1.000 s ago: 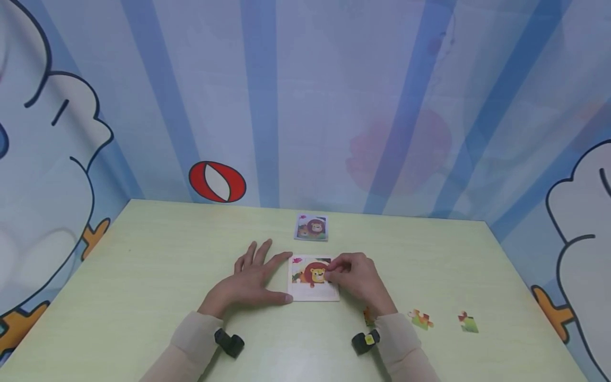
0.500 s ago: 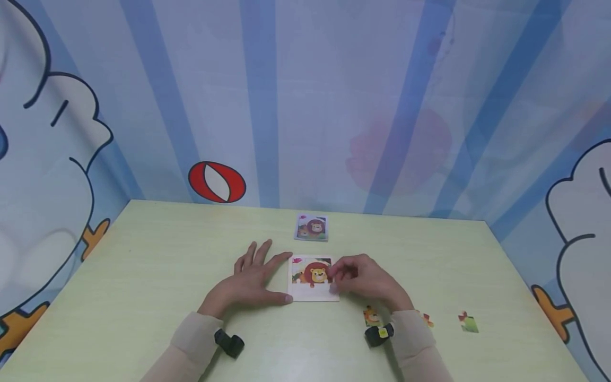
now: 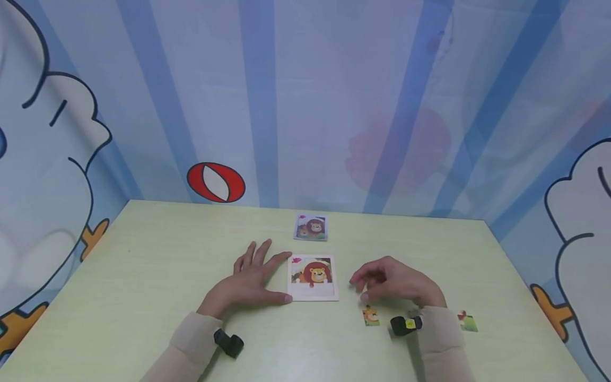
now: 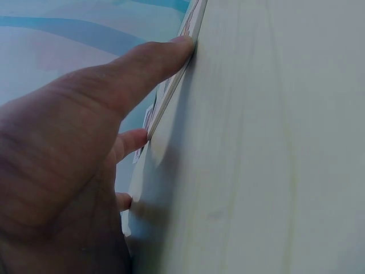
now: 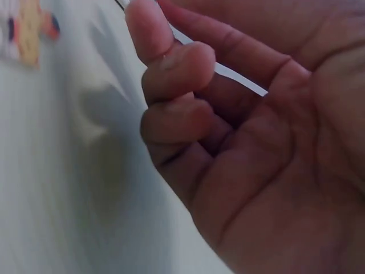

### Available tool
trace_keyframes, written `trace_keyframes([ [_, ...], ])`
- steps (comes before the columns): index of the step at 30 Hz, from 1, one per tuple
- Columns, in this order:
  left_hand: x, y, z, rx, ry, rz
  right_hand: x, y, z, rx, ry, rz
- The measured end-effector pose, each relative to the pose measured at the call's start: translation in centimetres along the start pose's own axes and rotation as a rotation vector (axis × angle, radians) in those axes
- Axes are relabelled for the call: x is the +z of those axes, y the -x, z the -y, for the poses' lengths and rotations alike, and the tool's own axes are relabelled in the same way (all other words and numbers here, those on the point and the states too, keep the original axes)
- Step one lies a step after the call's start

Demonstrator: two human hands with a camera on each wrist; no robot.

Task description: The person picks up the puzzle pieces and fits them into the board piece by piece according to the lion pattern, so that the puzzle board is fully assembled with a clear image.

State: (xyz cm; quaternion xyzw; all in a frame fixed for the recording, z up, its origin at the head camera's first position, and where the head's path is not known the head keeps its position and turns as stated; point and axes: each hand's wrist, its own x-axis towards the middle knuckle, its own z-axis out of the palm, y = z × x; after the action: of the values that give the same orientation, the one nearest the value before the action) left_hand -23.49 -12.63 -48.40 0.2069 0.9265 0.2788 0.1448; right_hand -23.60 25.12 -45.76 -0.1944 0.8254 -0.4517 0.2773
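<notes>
A square white-framed jigsaw board (image 3: 312, 293) lies on the table; its upper half shows a lion picture and its lower half is blank white. My left hand (image 3: 250, 284) rests at the board's left edge, thumb and index finger touching its two left corners; the left wrist view shows the thumb (image 4: 162, 57) against the edge. To the right of the board my right hand (image 3: 398, 281) hovers with loosely curled fingers and nothing in them. Just below its thumb lies a jigsaw piece with a small orange animal face (image 3: 371, 315). Another green-and-red piece (image 3: 468, 321) lies farther right.
Behind the board lies a small lion picture card (image 3: 311, 227). The pale wooden table (image 3: 167, 254) ends at a blue striped cloth backdrop (image 3: 310, 106). My right forearm covers part of the table where a further piece lay.
My right hand has come off the board's right side and moved right, uncovering the orange-faced piece and covering the middle one. My left hand has stayed in place.
</notes>
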Motion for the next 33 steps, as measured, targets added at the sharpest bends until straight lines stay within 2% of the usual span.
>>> trace_keyframes([
  [6,0.11,0.01,0.09,-0.010,-0.005,0.002,-0.80,0.91,-0.72,0.007,-0.045,0.062],
  [12,0.05,0.15,0.00,0.003,0.012,-0.007,-0.72,0.97,-0.77,0.026,-0.064,0.085],
  [21,0.67,-0.31,0.66,-0.001,0.002,-0.015,-0.40,0.47,-0.52,-0.007,0.048,0.062],
  [25,0.72,-0.38,0.73,-0.010,-0.003,-0.009,-0.32,0.34,-0.48,0.001,0.092,0.017],
  [29,0.34,-0.10,0.42,0.007,0.014,-0.011,-0.32,0.26,-0.44,0.027,0.097,-0.020],
  [33,0.36,-0.01,0.41,0.003,0.011,-0.014,-0.33,0.18,-0.38,0.038,0.084,-0.008],
])
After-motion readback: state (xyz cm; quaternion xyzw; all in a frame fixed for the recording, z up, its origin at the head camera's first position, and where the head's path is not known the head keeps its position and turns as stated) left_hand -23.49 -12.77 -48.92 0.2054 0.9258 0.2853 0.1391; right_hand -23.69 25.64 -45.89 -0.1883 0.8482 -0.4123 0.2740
